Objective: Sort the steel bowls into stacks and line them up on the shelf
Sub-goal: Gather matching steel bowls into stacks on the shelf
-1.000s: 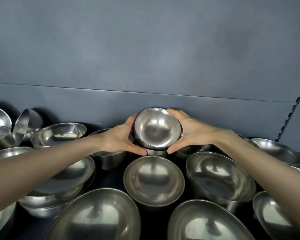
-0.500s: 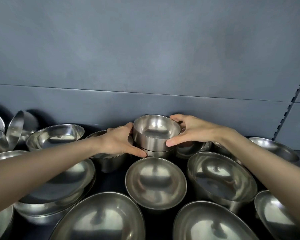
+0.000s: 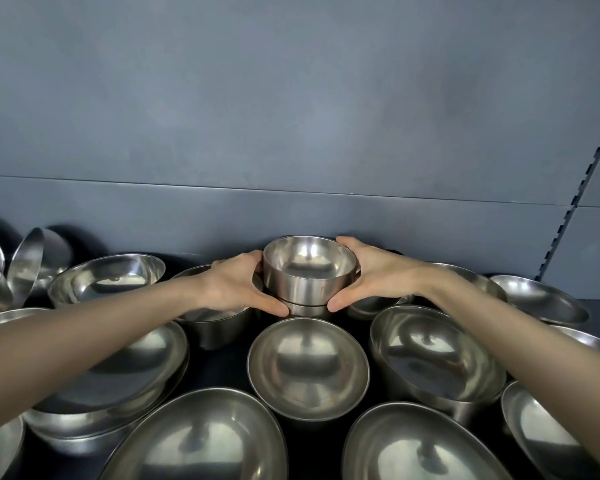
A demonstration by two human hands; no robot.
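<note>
Head view puts the small bowl (image 3: 309,275) at the middle of the scene, upright and mouth up. It sits in a second bowl (image 3: 307,309) of seemingly the same size, of which only a thin band shows below it. Both are straight-sided steel, shiny within and smooth without, so I judge them slippery and quick to clatter.

The left hand (image 3: 238,285) cups the small bowl's left side and the right hand (image 3: 371,275) its right side. Fingers curl round the back, and the thumbs lie low at the seam where the two bowls meet.

The step in hand, as I read it, is nesting like with like, so this pair is a stack in the making. The hands hide whether the small bowl is fully seated, and whether the pair rests on the shelf (image 3: 222,372), so I cannot tell. The next move calls for an even hold from both sides and a level pair, then a place in line.

Behind the small bowl rises the grey back wall (image 3: 291,133). Just left of it stands a deeper bowl (image 3: 215,329), partly under the left wrist. Just right of it, another bowl (image 3: 371,308) peeps from under the right hand. In front of it sits a medium bowl (image 3: 307,368), with wider ones on either side, not yet in rows. Far to its left a tipped bowl (image 3: 25,271) leans on its edge.
</note>
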